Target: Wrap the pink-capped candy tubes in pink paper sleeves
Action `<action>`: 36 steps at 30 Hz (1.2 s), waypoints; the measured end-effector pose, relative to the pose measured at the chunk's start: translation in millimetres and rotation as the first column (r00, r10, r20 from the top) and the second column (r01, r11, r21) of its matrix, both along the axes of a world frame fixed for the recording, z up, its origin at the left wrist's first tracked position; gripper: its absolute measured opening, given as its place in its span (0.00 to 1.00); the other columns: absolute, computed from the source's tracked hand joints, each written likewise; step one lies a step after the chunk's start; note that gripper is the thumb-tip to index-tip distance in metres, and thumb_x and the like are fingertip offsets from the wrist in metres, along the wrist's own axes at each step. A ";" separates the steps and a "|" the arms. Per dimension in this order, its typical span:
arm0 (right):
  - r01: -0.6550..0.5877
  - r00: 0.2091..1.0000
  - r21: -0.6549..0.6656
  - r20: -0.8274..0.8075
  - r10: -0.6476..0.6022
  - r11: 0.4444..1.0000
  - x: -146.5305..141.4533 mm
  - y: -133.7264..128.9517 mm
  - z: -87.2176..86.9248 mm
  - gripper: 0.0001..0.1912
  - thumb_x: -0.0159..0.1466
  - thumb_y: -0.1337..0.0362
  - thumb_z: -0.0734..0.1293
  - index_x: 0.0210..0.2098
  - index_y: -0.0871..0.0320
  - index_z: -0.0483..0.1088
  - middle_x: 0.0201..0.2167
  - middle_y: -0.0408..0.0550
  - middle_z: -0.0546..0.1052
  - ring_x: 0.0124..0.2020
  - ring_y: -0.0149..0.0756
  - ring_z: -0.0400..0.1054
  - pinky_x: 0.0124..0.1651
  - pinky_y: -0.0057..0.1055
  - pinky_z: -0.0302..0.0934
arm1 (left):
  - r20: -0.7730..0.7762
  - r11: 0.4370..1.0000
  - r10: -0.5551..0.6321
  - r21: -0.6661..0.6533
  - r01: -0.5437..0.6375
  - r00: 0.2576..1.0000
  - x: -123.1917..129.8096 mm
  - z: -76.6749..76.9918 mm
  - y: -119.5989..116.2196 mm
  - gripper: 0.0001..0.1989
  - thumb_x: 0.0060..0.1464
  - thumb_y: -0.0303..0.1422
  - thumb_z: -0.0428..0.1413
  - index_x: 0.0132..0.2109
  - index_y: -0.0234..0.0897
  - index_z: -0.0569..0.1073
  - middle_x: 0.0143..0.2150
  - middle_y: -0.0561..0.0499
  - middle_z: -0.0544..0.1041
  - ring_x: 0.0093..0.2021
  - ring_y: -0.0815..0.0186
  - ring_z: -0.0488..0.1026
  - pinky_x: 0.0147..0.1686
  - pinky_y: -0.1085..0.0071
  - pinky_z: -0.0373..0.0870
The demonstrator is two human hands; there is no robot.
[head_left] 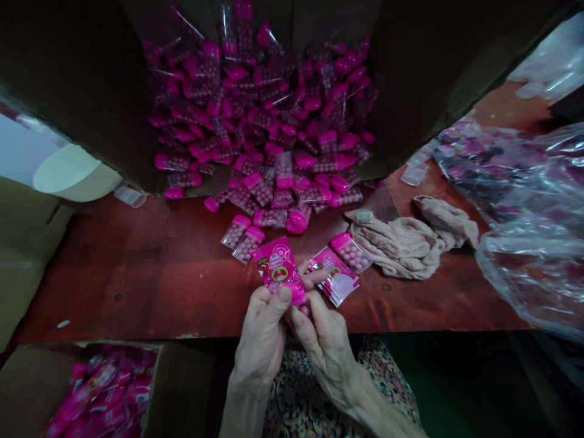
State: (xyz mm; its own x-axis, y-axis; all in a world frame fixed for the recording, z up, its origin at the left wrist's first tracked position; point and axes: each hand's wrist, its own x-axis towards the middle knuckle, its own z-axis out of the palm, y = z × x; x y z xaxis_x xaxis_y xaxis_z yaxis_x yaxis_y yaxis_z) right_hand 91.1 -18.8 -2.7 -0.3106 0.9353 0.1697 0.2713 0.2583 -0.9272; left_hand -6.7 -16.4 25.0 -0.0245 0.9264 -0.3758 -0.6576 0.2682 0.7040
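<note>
Over the front of the table, my left hand [263, 334] pinches a flat pink printed sleeve [276, 261] between thumb and fingers. My right hand [325, 340] is closed on a small clear candy container [305, 309] with a pink cap, its cap end against the lower edge of the sleeve. How far the cap sits inside the sleeve is hidden by my fingers. Just right of my hands lies a stack of the same printed sleeves [340, 283], with another candy container [351, 252] at its upper edge. Two more capped containers [249, 243] lie beyond my left hand.
A large cardboard box [424, 79] on its side spills many pink-capped containers onto the red table [182, 274]. A crumpled cloth [406, 246] and clear plastic bags [538, 243] lie at right. A white bowl [73, 173] stands at left; a lower box [182, 377] holds pink packages.
</note>
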 end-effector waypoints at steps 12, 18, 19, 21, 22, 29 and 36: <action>-0.027 0.994 0.101 0.107 0.017 0.994 6.1 -6.9 8.8 0.22 0.70 0.60 0.50 0.56 0.66 0.60 0.19 0.44 0.71 0.15 0.31 0.63 0.18 0.26 0.56 | -0.091 0.995 -0.097 -0.008 0.096 0.991 -2.9 5.3 -4.1 0.07 0.48 0.34 0.59 0.32 0.36 0.80 0.41 0.43 0.81 0.46 0.53 0.74 0.45 0.60 0.67; 0.096 0.994 -0.100 -0.039 -0.100 0.990 5.9 -4.0 12.4 0.16 0.68 0.56 0.55 0.38 0.59 0.70 0.18 0.38 0.65 0.17 0.27 0.59 0.20 0.22 0.56 | -0.007 1.000 0.030 -0.009 -0.030 1.000 12.0 4.5 -4.1 0.11 0.46 0.38 0.61 0.34 0.36 0.79 0.39 0.43 0.81 0.49 0.52 0.73 0.49 0.59 0.66; 0.115 0.990 -0.118 -0.067 -0.123 0.986 4.3 -4.3 11.5 0.16 0.67 0.56 0.56 0.35 0.59 0.70 0.18 0.39 0.65 0.18 0.27 0.59 0.20 0.21 0.55 | -0.005 0.997 0.071 -0.018 -0.071 0.997 15.3 4.0 -5.1 0.10 0.47 0.38 0.60 0.34 0.37 0.79 0.39 0.44 0.81 0.48 0.53 0.73 0.49 0.59 0.66; 0.171 0.980 -0.120 -0.085 -0.182 0.978 1.0 -5.6 10.0 0.15 0.67 0.58 0.56 0.33 0.58 0.69 0.20 0.39 0.66 0.18 0.26 0.59 0.21 0.21 0.55 | -0.008 0.992 0.124 -0.025 -0.124 0.992 21.4 3.0 -7.9 0.09 0.49 0.37 0.59 0.35 0.38 0.79 0.38 0.45 0.81 0.47 0.55 0.74 0.49 0.60 0.67; 0.193 0.976 -0.111 -0.077 -0.202 0.975 -0.3 -6.2 9.9 0.14 0.67 0.59 0.56 0.34 0.58 0.69 0.20 0.39 0.66 0.18 0.26 0.59 0.21 0.21 0.55 | -0.014 0.990 0.138 -0.027 -0.138 0.990 23.6 2.6 -9.3 0.09 0.50 0.37 0.59 0.35 0.38 0.79 0.39 0.45 0.81 0.47 0.56 0.74 0.49 0.61 0.67; 0.102 0.994 -0.079 -0.020 -0.104 0.992 2.4 0.8 18.1 0.11 0.67 0.61 0.57 0.36 0.58 0.68 0.18 0.38 0.66 0.16 0.26 0.60 0.18 0.21 0.52 | -0.053 0.979 0.202 -0.012 -0.203 0.978 12.2 3.6 -7.9 0.15 0.53 0.42 0.55 0.38 0.36 0.79 0.42 0.43 0.80 0.48 0.56 0.73 0.49 0.63 0.68; 0.071 0.995 0.034 0.061 -0.073 0.997 3.1 0.9 18.1 0.09 0.67 0.63 0.56 0.34 0.57 0.64 0.18 0.38 0.68 0.14 0.25 0.60 0.18 0.21 0.53 | -0.046 0.977 0.213 -0.012 -0.213 0.976 13.1 5.3 -7.6 0.09 0.53 0.36 0.56 0.37 0.37 0.79 0.40 0.44 0.81 0.47 0.57 0.74 0.48 0.63 0.68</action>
